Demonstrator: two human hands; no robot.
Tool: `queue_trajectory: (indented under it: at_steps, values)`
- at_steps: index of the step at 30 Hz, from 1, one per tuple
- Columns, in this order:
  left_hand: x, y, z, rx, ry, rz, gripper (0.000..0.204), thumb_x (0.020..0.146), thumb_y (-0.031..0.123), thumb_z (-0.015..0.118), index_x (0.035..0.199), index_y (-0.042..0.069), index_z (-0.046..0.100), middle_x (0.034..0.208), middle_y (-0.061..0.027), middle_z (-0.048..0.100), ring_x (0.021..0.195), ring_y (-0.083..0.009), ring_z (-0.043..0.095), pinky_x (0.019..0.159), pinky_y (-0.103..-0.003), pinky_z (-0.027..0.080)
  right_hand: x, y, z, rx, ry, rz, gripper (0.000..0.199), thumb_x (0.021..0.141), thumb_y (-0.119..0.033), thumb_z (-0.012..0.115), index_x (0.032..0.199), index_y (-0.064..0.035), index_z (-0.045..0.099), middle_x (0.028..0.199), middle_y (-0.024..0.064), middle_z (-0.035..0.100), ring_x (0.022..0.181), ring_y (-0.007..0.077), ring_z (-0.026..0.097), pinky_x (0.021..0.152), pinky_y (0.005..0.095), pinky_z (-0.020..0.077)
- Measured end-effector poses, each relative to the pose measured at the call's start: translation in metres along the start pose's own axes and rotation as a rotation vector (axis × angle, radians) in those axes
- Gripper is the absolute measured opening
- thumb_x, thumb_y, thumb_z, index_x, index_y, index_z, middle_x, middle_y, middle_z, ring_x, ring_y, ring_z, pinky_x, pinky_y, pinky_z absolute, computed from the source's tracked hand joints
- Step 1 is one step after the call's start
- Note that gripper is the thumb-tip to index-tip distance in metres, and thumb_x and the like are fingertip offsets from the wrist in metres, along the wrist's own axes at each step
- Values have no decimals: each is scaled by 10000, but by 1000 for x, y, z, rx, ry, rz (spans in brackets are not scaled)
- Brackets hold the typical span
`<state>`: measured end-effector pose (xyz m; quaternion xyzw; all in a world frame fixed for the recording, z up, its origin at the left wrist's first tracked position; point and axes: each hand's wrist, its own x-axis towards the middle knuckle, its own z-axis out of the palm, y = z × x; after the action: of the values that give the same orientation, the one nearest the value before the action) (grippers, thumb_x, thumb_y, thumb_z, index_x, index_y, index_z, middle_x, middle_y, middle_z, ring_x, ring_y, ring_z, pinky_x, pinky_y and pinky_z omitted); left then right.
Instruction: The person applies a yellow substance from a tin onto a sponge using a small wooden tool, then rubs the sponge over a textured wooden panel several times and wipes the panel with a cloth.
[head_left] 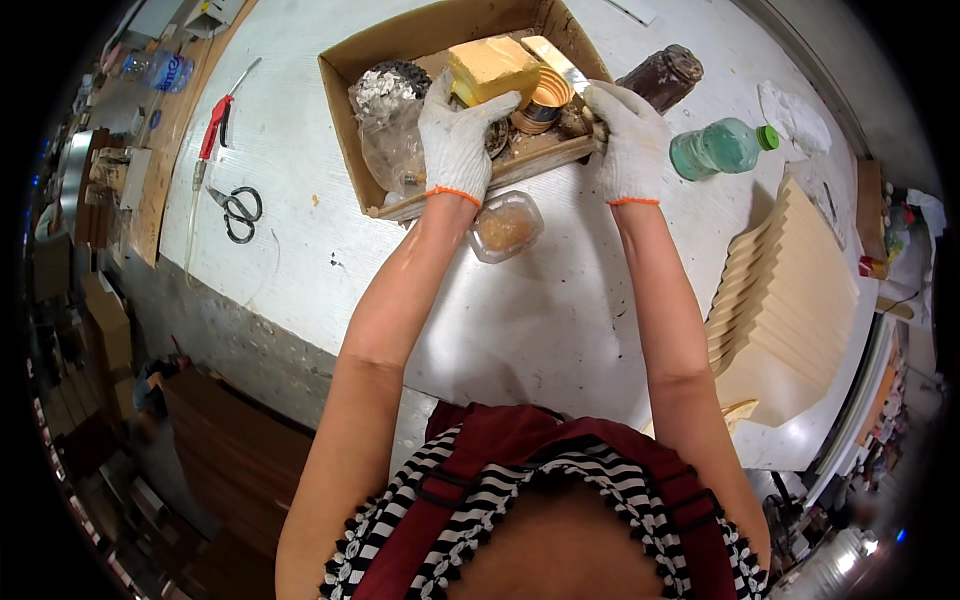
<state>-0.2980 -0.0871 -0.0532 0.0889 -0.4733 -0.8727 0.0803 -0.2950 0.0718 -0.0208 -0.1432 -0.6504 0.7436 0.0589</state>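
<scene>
My left hand (455,140), in a white knit glove with an orange cuff, grips a yellow sponge-like block (492,66) above an open cardboard box (360,190). My right hand (632,140), gloved the same way, is at the box's right wall with its fingers curled. Close to its fingertips ends a pale flat strip (545,50) with a metallic end; whether the fingers hold it or the box wall is hidden. Under the block sits a round orange-and-black container (542,100). Crumpled foil (385,88) and a clear plastic bag (390,145) fill the box's left side.
A clear tub (506,228) stands before the box. To the right are a dark bottle (662,80), a green bottle (718,150) and a pleated beige stack (785,310). Black scissors (238,212) and a red-handled air gun (214,130) lie left on the white table (300,260).
</scene>
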Motion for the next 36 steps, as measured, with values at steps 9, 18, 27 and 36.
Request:
queue_trajectory:
  at_steps: [9, 18, 27, 36]
  values:
    - [-1, 0, 2, 100, -9, 57, 680, 666, -67, 797, 1273, -76, 491, 1166, -128, 610, 1022, -174, 612, 879, -269, 510, -5, 2, 18, 101, -67, 58, 243, 809, -105, 698, 978, 69, 702, 712, 2, 600, 564, 34, 469, 488, 192, 350]
    - [2, -4, 0, 93, 38, 40, 710, 656, -74, 805, 1283, -98, 473, 1190, -152, 597, 1047, -189, 605, 898, -275, 512, 1, -6, 3, 233, -75, 100, 244, 817, -69, 689, 1012, 75, 675, 733, 14, 609, 536, 22, 456, 453, 165, 329]
    - [2, -6, -1, 83, -7, 62, 756, 650, -86, 805, 1312, -109, 440, 1199, -168, 592, 1063, -207, 603, 910, -281, 513, 1, -1, 7, 187, -88, 132, 234, 817, -54, 692, 1006, 82, 672, 714, 30, 610, 505, 31, 442, 439, 175, 319]
    - [0, 2, 2, 18, -1, 44, 705, 657, -99, 792, 1286, -87, 474, 1173, -151, 606, 1050, -197, 611, 906, -282, 519, -21, -9, 17, 239, -161, 169, 240, 835, -63, 677, 1026, 80, 655, 732, 37, 624, 519, 25, 463, 432, 165, 323]
